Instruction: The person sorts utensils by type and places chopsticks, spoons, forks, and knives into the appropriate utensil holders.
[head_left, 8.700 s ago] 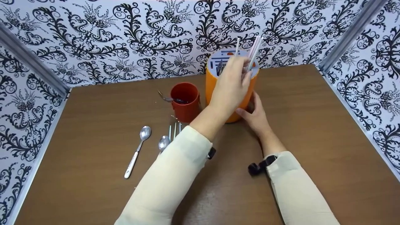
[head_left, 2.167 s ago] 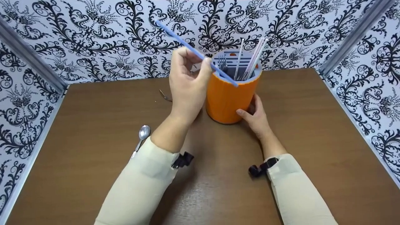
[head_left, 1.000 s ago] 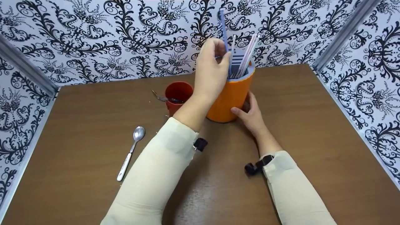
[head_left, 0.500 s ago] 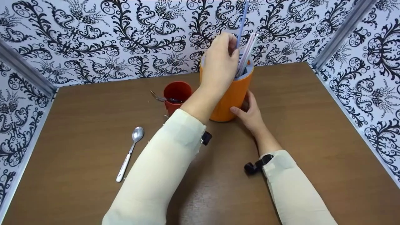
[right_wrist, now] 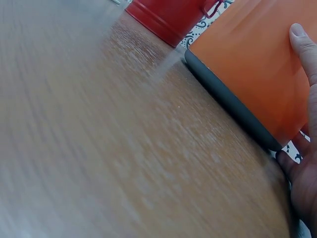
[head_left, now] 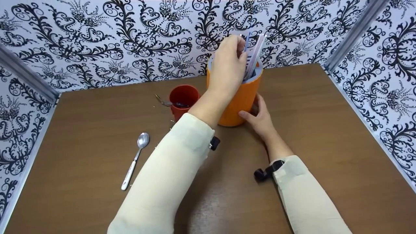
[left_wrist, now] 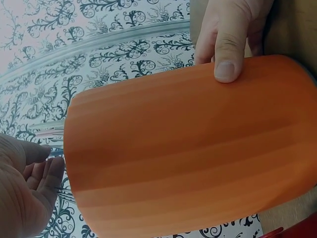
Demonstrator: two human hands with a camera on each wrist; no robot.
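Note:
At the back of the table stands an orange utensil holder [head_left: 242, 100] with a grey slotted top. My left hand [head_left: 227, 70] is over its left rim, thumb and fingertips slightly apart beside a slim blue stick [head_left: 247, 42] that stands in it. Several pale pink and white sticks [head_left: 256, 57] lean to the right of the blue one. Fork tines [left_wrist: 66, 194] show at the top in the left wrist view. My right hand [head_left: 261, 120] grips the holder low on its right side, thumb [left_wrist: 227, 70] in front and fingers behind.
A red mug [head_left: 178, 113] with a metal utensil [head_left: 164, 101] sticking out leftward stands left of the holder. A spoon [head_left: 143, 140] with a white handle lies further left. My left sleeve [head_left: 175, 162] covers part of the table. Patterned walls [head_left: 156, 42] enclose it.
My left hand brought the blue stick over from the left, upright to the holder. In the last half second the stick slid down inside while the hand stayed nearly still. The right hand kept its grip.

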